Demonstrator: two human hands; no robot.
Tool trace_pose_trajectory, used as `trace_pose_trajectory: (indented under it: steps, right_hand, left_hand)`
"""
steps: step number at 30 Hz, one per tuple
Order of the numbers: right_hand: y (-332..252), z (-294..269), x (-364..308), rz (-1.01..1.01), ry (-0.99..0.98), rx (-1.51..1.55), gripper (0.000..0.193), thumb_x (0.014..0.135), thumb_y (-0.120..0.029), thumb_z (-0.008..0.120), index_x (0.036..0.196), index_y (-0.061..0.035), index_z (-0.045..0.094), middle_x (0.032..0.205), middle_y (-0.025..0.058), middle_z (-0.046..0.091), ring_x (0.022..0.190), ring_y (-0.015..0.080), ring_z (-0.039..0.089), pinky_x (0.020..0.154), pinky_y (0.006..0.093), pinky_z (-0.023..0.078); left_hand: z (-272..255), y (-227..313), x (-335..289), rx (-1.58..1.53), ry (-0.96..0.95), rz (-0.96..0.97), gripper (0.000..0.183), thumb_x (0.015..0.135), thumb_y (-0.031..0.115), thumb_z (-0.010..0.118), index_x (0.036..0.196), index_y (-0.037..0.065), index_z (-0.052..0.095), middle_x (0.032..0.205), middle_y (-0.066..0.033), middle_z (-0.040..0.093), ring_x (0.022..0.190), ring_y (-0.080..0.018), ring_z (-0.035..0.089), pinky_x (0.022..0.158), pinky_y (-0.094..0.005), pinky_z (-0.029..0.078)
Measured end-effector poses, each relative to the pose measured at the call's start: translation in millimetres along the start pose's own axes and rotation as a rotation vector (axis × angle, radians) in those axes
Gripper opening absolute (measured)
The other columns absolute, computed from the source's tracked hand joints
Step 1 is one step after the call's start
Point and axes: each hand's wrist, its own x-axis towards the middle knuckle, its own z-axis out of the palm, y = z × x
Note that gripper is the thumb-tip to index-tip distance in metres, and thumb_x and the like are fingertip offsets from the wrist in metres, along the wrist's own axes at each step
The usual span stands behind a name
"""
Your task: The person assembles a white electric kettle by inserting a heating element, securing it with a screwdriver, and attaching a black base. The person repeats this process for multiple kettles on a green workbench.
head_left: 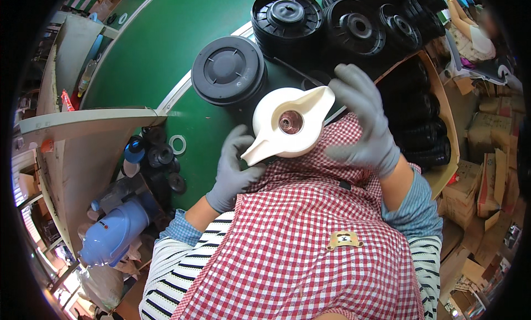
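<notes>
A cream-white vacuum jug (264, 120) is in front of my apron, its round mouth facing up. Inside the mouth, a coppery, shiny liner (291, 122) shows. One pointed end of its top reaches toward my right hand, the other toward my left. My left hand (235, 170), in a grey glove, curls its fingers and thumb around the jug's left side, at the handle end. On the other side my gloved right hand (365, 123) is raised beside the spout, fingers spread and holding nothing. The jug's lower body is hidden beneath its top.
Black round lids (228, 68) stand stacked on the green table (166, 48), with more black ribbed parts (354, 26) behind. A cardboard box (451, 148) of black parts is at my right. At left are a board (88, 123), a white ring (177, 144) and a blue jug (116, 231).
</notes>
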Motion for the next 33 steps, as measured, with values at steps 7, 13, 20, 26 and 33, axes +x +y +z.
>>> trace_pose_trajectory:
  steps: [7,13,20,26,33]
  right_hand:
    - [-40,36,-8,0.138,-0.153,-0.193,0.087,0.066,-0.065,0.084,0.133,-0.0173,0.053,0.162,0.0187,0.028,0.149,0.0457,0.022,0.119,0.062,0.018]
    - [-47,44,-4,0.186,-0.25,-0.215,0.054,0.067,-0.036,0.087,0.111,-0.0125,0.067,0.163,0.0171,0.027,0.153,0.044,0.01,0.116,0.0598,0.026]
    - [-36,57,-8,0.133,-0.141,-0.044,0.045,0.065,-0.027,0.088,0.104,-0.014,0.067,0.162,0.0168,0.031,0.153,0.0457,0.015,0.122,0.0587,0.021]
    - [-31,54,-3,0.041,-0.112,-0.128,0.047,0.067,-0.042,0.086,0.102,-0.0162,0.068,0.16,0.0162,0.035,0.151,0.0418,0.023,0.118,0.0596,0.023]
    - [-5,21,22,0.11,0.029,-0.188,0.081,0.085,-0.053,0.071,0.149,-0.0093,0.049,0.153,0.0205,0.045,0.143,0.0369,0.04,0.118,0.0509,0.028]
  left_hand:
    - [10,104,64,0.758,-0.304,0.675,0.081,0.067,0.037,0.09,0.137,0.011,0.057,0.15,-0.0273,0.041,0.14,-0.0501,0.038,0.114,-0.0549,0.034]
    - [23,108,74,0.779,-0.408,0.545,0.063,0.063,0.025,0.089,0.119,0.011,0.065,0.146,-0.0287,0.042,0.136,-0.0493,0.044,0.108,-0.0529,0.043]
    - [27,109,76,0.77,-0.384,0.568,0.048,0.06,0.019,0.087,0.103,0.01,0.068,0.143,-0.0272,0.044,0.132,-0.0475,0.049,0.102,-0.0496,0.051]
    - [22,105,75,0.798,-0.408,0.568,0.068,0.062,0.021,0.089,0.125,0.012,0.064,0.15,-0.0314,0.039,0.135,-0.0488,0.048,0.11,-0.0466,0.046]
    - [19,92,48,0.458,-0.22,0.267,0.1,0.067,0.022,0.088,0.149,0.001,0.037,0.149,-0.0289,0.041,0.135,-0.0468,0.046,0.113,-0.0474,0.04]
